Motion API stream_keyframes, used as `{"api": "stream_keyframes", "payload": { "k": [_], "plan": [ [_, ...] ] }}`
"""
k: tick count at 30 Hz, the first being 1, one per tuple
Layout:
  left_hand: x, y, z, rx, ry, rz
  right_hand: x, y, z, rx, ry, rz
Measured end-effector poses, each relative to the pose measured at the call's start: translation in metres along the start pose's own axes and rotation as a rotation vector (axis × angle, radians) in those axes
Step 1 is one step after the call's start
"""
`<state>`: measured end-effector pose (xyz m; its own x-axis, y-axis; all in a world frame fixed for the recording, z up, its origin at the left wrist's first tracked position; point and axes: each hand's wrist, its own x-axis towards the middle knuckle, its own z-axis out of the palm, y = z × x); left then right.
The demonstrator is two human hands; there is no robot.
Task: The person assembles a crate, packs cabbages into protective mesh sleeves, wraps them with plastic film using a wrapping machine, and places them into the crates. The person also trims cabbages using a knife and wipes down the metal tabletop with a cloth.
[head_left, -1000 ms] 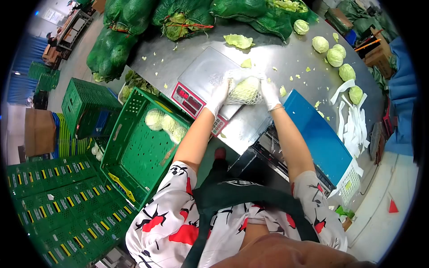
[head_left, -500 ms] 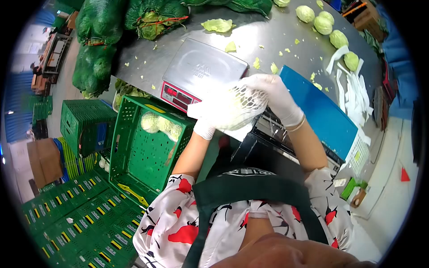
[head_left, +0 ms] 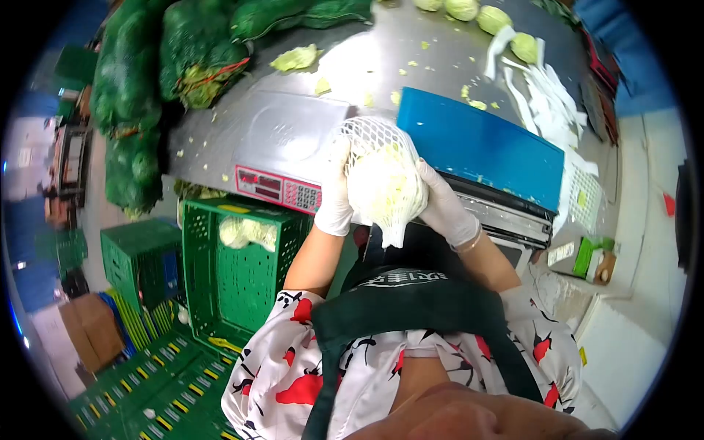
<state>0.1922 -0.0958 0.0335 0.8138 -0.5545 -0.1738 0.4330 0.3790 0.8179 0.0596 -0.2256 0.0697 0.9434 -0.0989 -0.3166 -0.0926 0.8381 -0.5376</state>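
Grip: left hand (head_left: 335,192) and right hand (head_left: 446,209), both gloved, cup the cabbage (head_left: 385,187) from opposite sides, fingers curved partway round it.
Cabbage: inside the white net (head_left: 363,136), held up in front of the apron (head_left: 411,312), between the scale (head_left: 282,139) and the blue panel (head_left: 477,147) in this view.
Net: looser mesh at the top, a gathered end pointing toward the person.
Handling: broad, even palm pressure seems best; hooked fingertips could tear the mesh, and hard squeezing could bruise the cabbage.
Clearance: keeping loose mesh off the counter (head_left: 198,150) edge should avoid snags.
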Motion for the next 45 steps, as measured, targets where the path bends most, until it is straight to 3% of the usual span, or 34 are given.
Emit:
{"api": "stream_keyframes", "payload": {
  "k": [3, 4, 6, 8, 10, 12, 13, 16, 20, 22, 24, 26, 28, 31, 32, 34, 36, 38, 39, 40, 44, 45],
  "plan": [
    [0.019, -0.009, 0.031, 0.339, -0.093, 0.206, -0.009, -0.032, -0.028, -0.422, 0.021, -0.299],
    [0.024, -0.016, 0.036, 0.342, -0.031, 0.201, -0.015, -0.05, -0.038, -0.694, 0.097, -0.382],
    [0.037, -0.031, 0.05, 0.349, 0.086, 0.195, -0.027, -0.076, -0.065, -0.936, 0.214, -0.511],
    [0.029, -0.033, 0.081, 0.471, -0.144, 0.015, -0.038, -0.096, -0.092, -0.927, 0.332, -0.495],
    [0.029, -0.074, 0.1, 0.556, -0.536, -0.023, -0.05, -0.111, -0.117, -0.861, 0.382, -0.433],
    [0.031, -0.114, 0.125, 0.77, -0.657, 0.157, -0.059, -0.118, -0.139, -0.739, 0.359, -0.343],
    [0.036, -0.127, 0.132, 0.796, -0.68, 0.077, -0.062, -0.108, -0.164, -0.856, 0.537, -0.335],
    [0.042, -0.133, 0.153, 0.943, -0.783, 0.044, -0.087, -0.097, -0.19, -1.586, 0.914, -0.513],
    [0.04, -0.155, 0.153, 0.926, -0.723, 0.114, -0.095, -0.082, -0.21, -0.93, 0.817, -0.632],
    [0.028, -0.141, 0.141, 0.665, -0.558, -0.118, -0.107, -0.08, -0.215, -0.942, 0.876, -0.712],
    [0.012, -0.116, 0.114, 0.977, -0.417, 0.198, -0.122, -0.072, -0.205, -0.943, 0.94, -0.79],
    [-0.005, -0.091, 0.074, 1.406, -0.302, 0.56, -0.149, -0.064, -0.191, -1.458, 1.272, -0.873],
    [-0.026, -0.077, 0.036, 1.775, -0.236, 0.624, -0.178, -0.042, -0.192, -1.755, 1.518, -0.751],
    [-0.057, -0.083, 0.021, 1.905, -0.243, 0.495, -0.192, -0.004, -0.196, -1.93, 1.582, -0.278],
    [-0.061, -0.09, 0.023, 1.93, -0.245, 0.542, -0.186, 0.001, -0.197, -1.927, 1.564, -0.326],
    [-0.062, -0.104, 0.035, 1.628, -0.228, 0.437, -0.17, 0.003, -0.2, -1.92, 1.528, -0.425],
    [-0.054, -0.117, 0.035, 1.498, -0.215, 0.358, -0.162, 0.0, -0.214, -1.669, 1.458, -0.497],
    [-0.048, -0.11, 0.032, 0.804, -0.299, -0.06, -0.181, -0.018, -0.22, -1.374, 1.133, -0.582],
    [-0.048, -0.101, 0.032, 0.631, -0.376, -0.192, -0.192, -0.023, -0.217, -0.985, 0.946, -0.547],
    [-0.056, -0.07, 0.046, 0.909, -0.527, -0.118, -0.21, -0.036, -0.188, -0.956, 0.856, -0.427],
    [-0.059, 0.02, 0.062, 0.769, -1.007, -0.211, -0.288, -0.084, -0.127, -0.97, 0.466, -0.179],
    [-0.059, 0.034, 0.07, 0.636, -0.961, -0.306, -0.294, -0.102, -0.123, -0.899, 0.278, -0.331]
  ]
}}
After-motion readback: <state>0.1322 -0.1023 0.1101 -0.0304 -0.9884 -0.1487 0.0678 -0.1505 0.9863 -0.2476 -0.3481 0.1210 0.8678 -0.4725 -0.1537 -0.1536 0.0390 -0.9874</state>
